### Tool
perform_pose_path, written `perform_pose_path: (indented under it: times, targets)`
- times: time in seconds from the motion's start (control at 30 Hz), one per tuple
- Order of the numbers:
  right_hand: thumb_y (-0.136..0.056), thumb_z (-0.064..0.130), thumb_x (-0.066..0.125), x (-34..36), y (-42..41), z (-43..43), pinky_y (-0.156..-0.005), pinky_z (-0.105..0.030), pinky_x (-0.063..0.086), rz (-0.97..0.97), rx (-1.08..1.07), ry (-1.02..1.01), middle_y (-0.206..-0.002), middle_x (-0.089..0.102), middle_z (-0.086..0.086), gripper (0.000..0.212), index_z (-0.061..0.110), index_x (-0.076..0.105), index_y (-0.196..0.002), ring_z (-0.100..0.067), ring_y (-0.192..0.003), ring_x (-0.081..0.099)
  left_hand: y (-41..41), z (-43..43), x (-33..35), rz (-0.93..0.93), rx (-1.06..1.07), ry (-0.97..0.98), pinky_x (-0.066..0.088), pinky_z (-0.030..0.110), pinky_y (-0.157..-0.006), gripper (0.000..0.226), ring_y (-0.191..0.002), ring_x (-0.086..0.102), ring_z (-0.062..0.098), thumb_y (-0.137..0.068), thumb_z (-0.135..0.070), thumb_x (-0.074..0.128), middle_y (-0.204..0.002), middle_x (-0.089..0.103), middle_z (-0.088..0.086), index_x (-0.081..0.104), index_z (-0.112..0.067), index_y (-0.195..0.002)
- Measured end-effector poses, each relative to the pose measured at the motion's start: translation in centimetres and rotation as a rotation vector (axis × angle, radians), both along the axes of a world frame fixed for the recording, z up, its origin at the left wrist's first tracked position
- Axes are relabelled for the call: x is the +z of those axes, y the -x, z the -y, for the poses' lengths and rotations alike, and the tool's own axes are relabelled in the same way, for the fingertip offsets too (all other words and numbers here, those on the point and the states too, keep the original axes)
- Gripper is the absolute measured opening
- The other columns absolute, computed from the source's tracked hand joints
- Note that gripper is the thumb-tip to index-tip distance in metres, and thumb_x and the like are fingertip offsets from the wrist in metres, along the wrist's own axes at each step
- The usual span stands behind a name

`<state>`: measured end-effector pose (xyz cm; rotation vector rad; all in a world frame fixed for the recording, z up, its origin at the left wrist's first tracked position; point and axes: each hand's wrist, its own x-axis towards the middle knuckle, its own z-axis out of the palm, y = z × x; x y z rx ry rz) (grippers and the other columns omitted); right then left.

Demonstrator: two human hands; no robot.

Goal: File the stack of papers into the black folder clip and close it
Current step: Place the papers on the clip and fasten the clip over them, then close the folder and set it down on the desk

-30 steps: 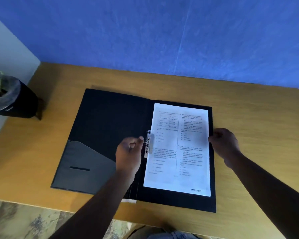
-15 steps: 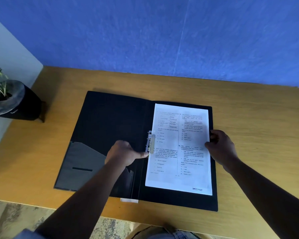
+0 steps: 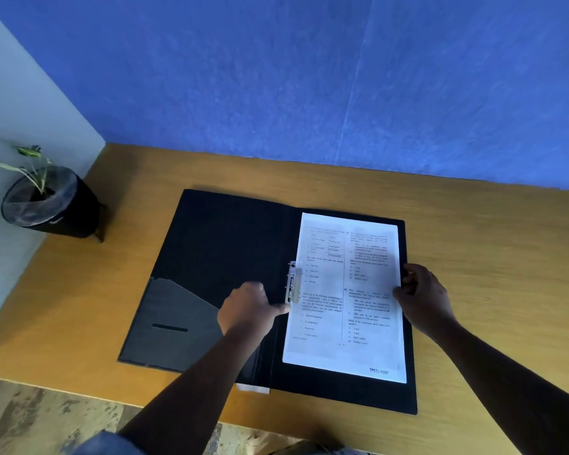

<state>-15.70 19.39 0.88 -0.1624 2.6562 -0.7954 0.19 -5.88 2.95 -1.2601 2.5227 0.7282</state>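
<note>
Wooden surface under blue wall. Black folder lies open, papers right of the clip. My left hand dropped lower, fingertip pressing the clip, seemingly clamped now; right hand pinches the papers' edge.

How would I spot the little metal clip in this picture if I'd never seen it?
Find the open black folder on the wooden desk. At its centre fold, along the left edge of the white papers, sits the metal clip: the only shiny silver piece, just above the left hand.
</note>
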Motion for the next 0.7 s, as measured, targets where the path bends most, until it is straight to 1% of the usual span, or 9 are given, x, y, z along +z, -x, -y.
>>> perform_pose_path:
  times: [0.1, 0.17, 0.27, 0.37, 0.4, 0.47, 0.53, 0.6, 0.7]
  targets:
    - [-0.079, 0.020, 0.065, 0.5, -0.8, -0.4, -0.071, -0.039, 0.058, -0.011, 0.036, -0.021, -0.112, 0.062, -0.006, 0.055, 0.019, 0.048, -0.131, -0.023, -0.091, 0.063, -1.7, 0.6, 0.0, -0.075, -0.048, 0.025, 0.050, 0.028, -0.056, 0.040, -0.062, 0.061, 0.011, -0.076, -0.060, 0.069, -0.063, 0.061, -0.008, 0.055, -0.023, -0.071]
    - [-0.081, 0.019, 0.065, 1.0, -2.0, -0.8, -0.068, -0.040, 0.060, -0.031, 0.052, -0.037, -0.114, 0.060, -0.007, 0.053, 0.019, 0.048, -0.131, -0.022, -0.091, 0.062, -3.0, 1.7, 0.3, -0.165, -0.019, 0.042, 0.048, 0.026, -0.057, 0.033, -0.068, 0.062, 0.009, -0.082, -0.059, 0.063, -0.071, 0.063, -0.011, 0.058, -0.027, -0.077]
    - [-0.082, 0.014, 0.067, 1.6, -4.8, -1.4, -0.070, -0.034, 0.053, -0.046, 0.085, -0.030, -0.109, 0.060, -0.006, 0.049, 0.016, 0.053, -0.129, -0.021, -0.087, 0.059, -5.3, 4.4, 0.8, -0.357, 0.092, 0.084, 0.044, 0.025, -0.060, 0.025, -0.079, 0.062, 0.011, -0.085, -0.050, 0.067, -0.090, 0.064, -0.008, 0.064, -0.026, -0.093]
    - [-0.082, 0.011, 0.070, 1.8, -7.6, -1.9, -0.072, -0.030, 0.045, -0.048, 0.080, 0.025, -0.095, 0.061, -0.001, 0.038, 0.018, 0.063, -0.118, -0.013, -0.077, 0.059, -7.6, 7.9, 1.1, -0.453, 0.184, 0.198, 0.049, 0.033, -0.072, 0.028, -0.092, 0.062, 0.024, -0.085, -0.035, 0.072, -0.109, 0.062, 0.004, 0.066, -0.017, -0.106]
    - [-0.082, 0.012, 0.072, 1.6, -8.5, -2.1, -0.071, -0.026, 0.044, -0.063, 0.092, 0.043, -0.090, 0.061, 0.002, 0.033, 0.022, 0.066, -0.113, -0.009, -0.072, 0.059, -8.2, 9.1, 1.2, -0.450, 0.178, 0.258, 0.049, 0.038, -0.077, 0.030, -0.096, 0.062, 0.030, -0.084, -0.030, 0.073, -0.112, 0.061, 0.007, 0.066, -0.014, -0.108]
    - [-0.079, 0.013, 0.077, 1.4, -10.0, -2.3, -0.066, -0.010, 0.041, -0.078, 0.116, 0.069, -0.083, 0.061, 0.007, 0.031, 0.033, 0.065, -0.100, -0.006, -0.068, 0.059, -9.4, 11.1, 1.1, -0.429, 0.188, 0.314, 0.048, 0.045, -0.083, 0.035, -0.103, 0.061, 0.037, -0.083, -0.024, 0.075, -0.118, 0.060, 0.012, 0.065, -0.011, -0.113]
    - [-0.076, 0.012, 0.079, 1.3, -11.1, -2.3, -0.063, -0.003, 0.040, -0.057, 0.125, 0.101, -0.081, 0.062, 0.007, 0.036, 0.039, 0.063, -0.093, -0.002, -0.071, 0.059, -10.2, 13.1, 0.7, -0.365, 0.278, 0.241, 0.048, 0.048, -0.087, 0.044, -0.110, 0.059, 0.039, -0.084, -0.029, 0.072, -0.126, 0.059, 0.014, 0.060, -0.012, -0.123]
    - [-0.076, 0.014, 0.079, 1.5, -11.8, -2.1, -0.063, -0.003, 0.041, -0.045, 0.136, 0.121, -0.081, 0.063, 0.006, 0.035, 0.041, 0.063, -0.091, -0.002, -0.072, 0.059, -10.8, 14.7, 0.2, -0.301, 0.382, 0.127, 0.048, 0.048, -0.092, 0.055, -0.116, 0.058, 0.038, -0.085, -0.039, 0.070, -0.132, 0.060, 0.014, 0.054, -0.013, -0.130]
    - [-0.078, 0.016, 0.077, 1.6, -12.2, -1.6, -0.062, -0.007, 0.043, -0.051, 0.160, 0.148, -0.082, 0.063, 0.006, 0.035, 0.044, 0.061, -0.090, -0.006, -0.068, 0.060, -11.2, 16.0, 0.2, -0.283, 0.440, -0.011, 0.048, 0.042, -0.089, 0.051, -0.115, 0.060, 0.036, -0.086, -0.039, 0.070, -0.123, 0.068, 0.012, 0.057, -0.011, -0.127]
